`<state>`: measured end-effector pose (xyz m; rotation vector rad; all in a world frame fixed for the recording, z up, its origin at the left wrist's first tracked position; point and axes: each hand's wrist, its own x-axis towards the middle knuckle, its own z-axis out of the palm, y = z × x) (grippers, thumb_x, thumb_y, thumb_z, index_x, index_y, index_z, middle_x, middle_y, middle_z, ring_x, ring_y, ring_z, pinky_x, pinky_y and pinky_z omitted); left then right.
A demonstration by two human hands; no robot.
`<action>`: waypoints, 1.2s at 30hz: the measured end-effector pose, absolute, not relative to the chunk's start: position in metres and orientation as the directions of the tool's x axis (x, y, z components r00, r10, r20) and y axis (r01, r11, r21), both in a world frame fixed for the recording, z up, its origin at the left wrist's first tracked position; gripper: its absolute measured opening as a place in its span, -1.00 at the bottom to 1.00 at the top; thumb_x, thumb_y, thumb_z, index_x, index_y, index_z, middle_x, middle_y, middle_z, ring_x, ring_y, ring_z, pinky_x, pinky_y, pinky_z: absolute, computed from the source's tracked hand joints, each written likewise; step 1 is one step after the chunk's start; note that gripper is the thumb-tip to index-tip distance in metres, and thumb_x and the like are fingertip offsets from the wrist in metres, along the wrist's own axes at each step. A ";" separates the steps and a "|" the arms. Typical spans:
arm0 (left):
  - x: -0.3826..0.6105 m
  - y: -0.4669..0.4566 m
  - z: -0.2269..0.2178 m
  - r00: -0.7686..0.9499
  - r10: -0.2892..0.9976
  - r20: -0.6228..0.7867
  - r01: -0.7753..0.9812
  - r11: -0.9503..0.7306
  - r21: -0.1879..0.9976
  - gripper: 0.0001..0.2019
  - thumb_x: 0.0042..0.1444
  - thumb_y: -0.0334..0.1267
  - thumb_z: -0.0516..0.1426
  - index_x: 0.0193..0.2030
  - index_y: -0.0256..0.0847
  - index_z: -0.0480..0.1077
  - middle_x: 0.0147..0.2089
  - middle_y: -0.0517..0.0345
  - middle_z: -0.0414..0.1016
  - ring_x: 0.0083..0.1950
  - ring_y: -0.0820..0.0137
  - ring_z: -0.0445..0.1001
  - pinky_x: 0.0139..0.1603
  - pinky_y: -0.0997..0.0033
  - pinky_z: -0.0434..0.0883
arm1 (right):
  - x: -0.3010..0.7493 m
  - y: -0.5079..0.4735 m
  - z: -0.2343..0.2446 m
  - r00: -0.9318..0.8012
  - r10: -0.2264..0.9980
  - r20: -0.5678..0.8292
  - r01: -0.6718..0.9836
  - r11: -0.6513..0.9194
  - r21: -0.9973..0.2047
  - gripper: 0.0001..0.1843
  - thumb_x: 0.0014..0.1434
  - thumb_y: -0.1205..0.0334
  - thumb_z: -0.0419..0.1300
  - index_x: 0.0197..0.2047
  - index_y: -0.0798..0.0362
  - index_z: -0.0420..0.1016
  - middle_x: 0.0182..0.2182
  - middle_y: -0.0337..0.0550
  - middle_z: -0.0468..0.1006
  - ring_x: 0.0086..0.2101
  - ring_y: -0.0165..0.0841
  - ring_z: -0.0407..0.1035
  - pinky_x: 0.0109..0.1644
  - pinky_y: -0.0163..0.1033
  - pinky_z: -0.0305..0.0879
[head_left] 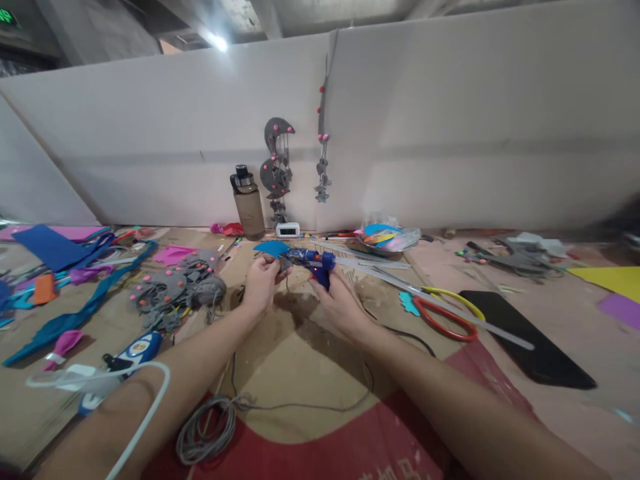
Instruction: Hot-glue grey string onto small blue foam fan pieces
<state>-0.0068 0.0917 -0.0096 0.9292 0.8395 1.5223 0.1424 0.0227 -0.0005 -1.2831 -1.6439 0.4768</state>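
A blue hot glue gun (320,261) is gripped in my right hand (339,301), its nozzle pointing left. My left hand (264,281) pinches a blue fan-shaped piece of felt (271,248) close to the nozzle. Whether the nozzle touches the piece is too small to tell. Both hands are over the brown cardboard (290,360) on the table. A grey cord (320,405) runs across the cardboard below them, joining a loose coil (210,430) near my left forearm.
Scissors (445,317), a long ruler (480,321) and a black phone (525,337) lie at right. Grey felt pieces with pink balls (175,287) and coloured felt strips fill the left. A bottle (249,208) stands before the white partition (425,120); grey ornaments (274,170) hang there.
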 end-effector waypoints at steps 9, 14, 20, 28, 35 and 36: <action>-0.005 0.087 -0.008 -0.088 0.989 0.118 -0.407 -0.143 0.902 -0.78 -0.15 -0.31 0.24 -0.49 -0.24 0.23 -0.51 0.30 0.30 -0.44 0.56 0.38 -0.18 0.33 0.49 | 0.140 0.020 -0.003 -0.004 0.893 0.451 0.535 0.383 -0.753 -0.57 0.17 0.17 -0.02 0.09 0.10 0.25 -0.04 0.00 0.43 -0.05 -0.24 0.31 0.09 -0.13 0.18; -0.006 0.088 -0.010 -0.087 0.987 0.133 -0.392 -0.157 0.907 -0.77 -0.16 -0.28 0.25 -0.50 -0.24 0.24 -0.52 0.30 0.32 -0.46 0.55 0.38 -0.22 0.36 0.48 | 0.141 0.020 -0.008 -0.016 0.880 0.476 0.568 0.399 -0.719 -0.61 0.19 0.16 -0.03 0.07 0.05 0.27 -0.07 0.00 0.44 -0.09 -0.24 0.32 0.06 -0.14 0.20; -0.006 0.089 -0.011 -0.090 0.989 0.118 -0.376 -0.144 0.915 -0.78 -0.17 -0.27 0.26 -0.46 -0.25 0.27 -0.51 0.29 0.36 -0.49 0.54 0.39 -0.28 0.38 0.47 | 0.140 0.020 -0.010 -0.007 0.886 0.463 0.587 0.378 -0.716 -0.62 0.18 0.16 -0.02 0.05 0.09 0.27 -0.11 -0.02 0.45 -0.14 -0.26 0.34 0.01 -0.14 0.24; -0.006 0.089 -0.011 -0.105 0.985 0.139 -0.374 -0.168 0.912 -0.79 -0.16 -0.29 0.24 -0.48 -0.23 0.25 -0.51 0.27 0.37 -0.44 0.49 0.42 -0.25 0.36 0.47 | 0.141 0.020 -0.008 -0.005 0.874 0.485 0.584 0.396 -0.709 -0.61 0.18 0.17 -0.03 0.06 0.08 0.27 -0.07 -0.02 0.44 -0.10 -0.25 0.33 0.05 -0.12 0.21; -0.007 0.090 -0.013 -0.131 0.977 0.168 -0.389 -0.207 0.898 -0.80 -0.13 -0.29 0.24 -0.48 -0.23 0.25 -0.52 0.28 0.35 -0.43 0.49 0.39 -0.23 0.32 0.47 | 0.143 0.021 -0.010 0.017 0.886 0.463 0.579 0.369 -0.728 -0.59 0.18 0.15 -0.04 0.07 0.09 0.28 -0.06 0.00 0.44 -0.07 -0.23 0.32 0.07 -0.14 0.20; -0.007 0.090 -0.013 -0.137 0.976 0.169 -0.389 -0.210 0.897 -0.80 -0.13 -0.29 0.23 -0.47 -0.23 0.25 -0.51 0.28 0.36 -0.42 0.50 0.39 -0.22 0.31 0.47 | 0.143 0.021 -0.010 0.021 0.888 0.460 0.580 0.364 -0.729 -0.59 0.18 0.15 -0.04 0.07 0.10 0.27 -0.05 0.00 0.44 -0.07 -0.23 0.32 0.07 -0.13 0.19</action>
